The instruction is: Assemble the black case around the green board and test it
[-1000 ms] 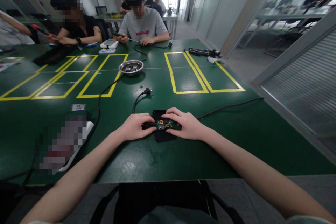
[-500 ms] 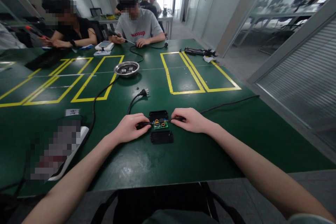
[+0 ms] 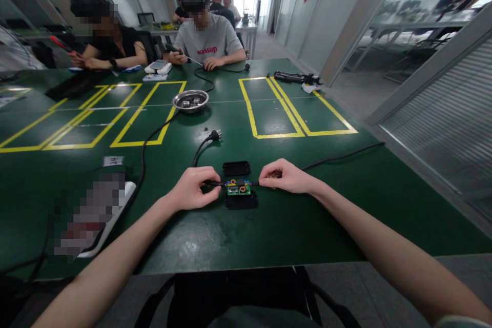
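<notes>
A small green circuit board (image 3: 239,189) with copper coils sits between my hands, black cables running from both its ends. My left hand (image 3: 198,188) is closed on the left cable (image 3: 213,183), close to the board. With thumb and fingers pinched, my right hand (image 3: 286,176) holds the right cable (image 3: 255,183) near its end. One black plastic case half (image 3: 241,202) lies just under the board's near edge, partly hidden by it. The other case half (image 3: 236,168) lies on the table beyond the board.
A power plug (image 3: 214,136) lies beyond my left hand. Further off stands a metal bowl (image 3: 190,101) holding small metal parts. A white device (image 3: 111,220) is at the left, with a cable beside it. Yellow tape (image 3: 279,136) marks the green table (image 3: 307,236). Two people work across it.
The board has moved toward me, from between the two case halves to over the near one. Both hands moved with it, still on the cables. The view has shifted slightly.
</notes>
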### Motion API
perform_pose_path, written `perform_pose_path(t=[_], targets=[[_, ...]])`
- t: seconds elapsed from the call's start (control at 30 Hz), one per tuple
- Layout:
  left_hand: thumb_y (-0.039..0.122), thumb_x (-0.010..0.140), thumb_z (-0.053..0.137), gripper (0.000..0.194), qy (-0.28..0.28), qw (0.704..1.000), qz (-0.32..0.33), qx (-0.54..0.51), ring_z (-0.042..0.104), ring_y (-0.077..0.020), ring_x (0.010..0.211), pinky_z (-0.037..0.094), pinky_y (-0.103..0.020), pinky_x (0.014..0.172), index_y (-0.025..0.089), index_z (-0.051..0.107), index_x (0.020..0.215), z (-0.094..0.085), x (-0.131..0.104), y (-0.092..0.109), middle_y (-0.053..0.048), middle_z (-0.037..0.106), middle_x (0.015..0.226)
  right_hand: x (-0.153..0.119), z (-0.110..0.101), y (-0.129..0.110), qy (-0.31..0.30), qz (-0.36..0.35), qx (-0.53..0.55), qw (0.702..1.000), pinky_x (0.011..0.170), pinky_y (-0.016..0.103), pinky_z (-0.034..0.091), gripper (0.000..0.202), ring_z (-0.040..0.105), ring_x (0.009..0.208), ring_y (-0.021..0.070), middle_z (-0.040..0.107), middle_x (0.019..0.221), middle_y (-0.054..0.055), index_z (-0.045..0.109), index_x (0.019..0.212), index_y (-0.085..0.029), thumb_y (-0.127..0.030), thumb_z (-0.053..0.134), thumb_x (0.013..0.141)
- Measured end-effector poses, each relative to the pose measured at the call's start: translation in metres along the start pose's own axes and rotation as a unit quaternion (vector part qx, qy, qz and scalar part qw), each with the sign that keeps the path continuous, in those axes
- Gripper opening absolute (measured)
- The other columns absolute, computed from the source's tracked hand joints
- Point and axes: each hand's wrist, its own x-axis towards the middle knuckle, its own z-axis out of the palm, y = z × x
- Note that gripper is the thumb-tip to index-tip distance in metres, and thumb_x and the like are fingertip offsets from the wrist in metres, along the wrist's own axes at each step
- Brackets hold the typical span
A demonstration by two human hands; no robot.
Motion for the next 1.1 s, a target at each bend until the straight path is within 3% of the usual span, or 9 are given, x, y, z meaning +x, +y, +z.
perform_pose_path(t=[0.2, 0.4, 0.63, 0.8, 1.1], targets=[[0.022, 0.081, 0.052, 0.012, -0.03, 0.999, 0.022, -0.019, 0.047, -0.0091, 0.053, 0.038, -0.021, 0.053, 0.016, 0.063, 0.077, -0.0021, -0.0015, 0.0064, 0.001, 0.059, 0.066, -0.0019, -0.001, 0.0002, -0.054, -0.006, 0.029, 0.998, 0.053, 0.023, 0.039, 0.034, 0.047, 0.052, 0.0089, 0.059, 0.059, -0.002, 0.072, 0.076, -0.013, -0.046, 0.074, 0.084], [0.021, 0.078, 0.052, 0.012, -0.052, 0.998, 0.021, -0.041, 0.044, -0.0085, 0.051, 0.033, -0.02, 0.05, 0.017, 0.057, 0.068, 0.0032, -0.0017, 0.0068, 0.003, 0.052, 0.059, -0.0031, 0.0001, -0.0035, -0.061, 0.004, 0.024, 0.998, 0.052, 0.022, 0.036, 0.032, 0.045, 0.052, 0.008, 0.058, 0.059, -0.002, 0.073, 0.075, -0.013, -0.043, 0.075, 0.083], [0.022, 0.077, 0.055, 0.012, -0.066, 0.997, 0.01, -0.038, 0.046, -0.0092, 0.053, 0.034, -0.02, 0.053, 0.017, 0.061, 0.068, 0.007, -0.0014, 0.0046, 0.003, 0.053, 0.058, -0.0028, 0.0029, -0.0019, -0.059, 0.0, 0.0, 0.998, 0.051, 0.021, 0.034, 0.033, 0.045, 0.051, 0.0077, 0.057, 0.057, -0.002, 0.07, 0.072, -0.013, -0.044, 0.074, 0.083], [0.021, 0.076, 0.056, 0.01, -0.089, 0.995, -0.001, -0.035, 0.046, -0.0093, 0.052, 0.035, -0.019, 0.052, 0.017, 0.063, 0.07, 0.0068, -0.0009, 0.0054, 0.003, 0.054, 0.058, -0.0024, 0.002, -0.003, -0.082, 0.002, -0.031, 0.996, 0.049, 0.022, 0.035, 0.04, 0.049, 0.048, 0.0092, 0.058, 0.055, -0.001, 0.063, 0.065, -0.015, -0.046, 0.064, 0.09], [0.022, 0.079, 0.058, 0.012, -0.078, 0.997, -0.014, -0.016, 0.05, -0.0092, 0.053, 0.036, -0.019, 0.053, 0.017, 0.066, 0.073, 0.0065, -0.0011, 0.002, 0.003, 0.059, 0.061, -0.0003, 0.0084, 0.0004, -0.004, -0.111, -0.178, 0.978, 0.052, 0.024, 0.028, 0.044, 0.037, 0.049, 0.0078, 0.043, 0.054, -0.004, 0.049, 0.057, -0.018, -0.039, 0.059, 0.094]])
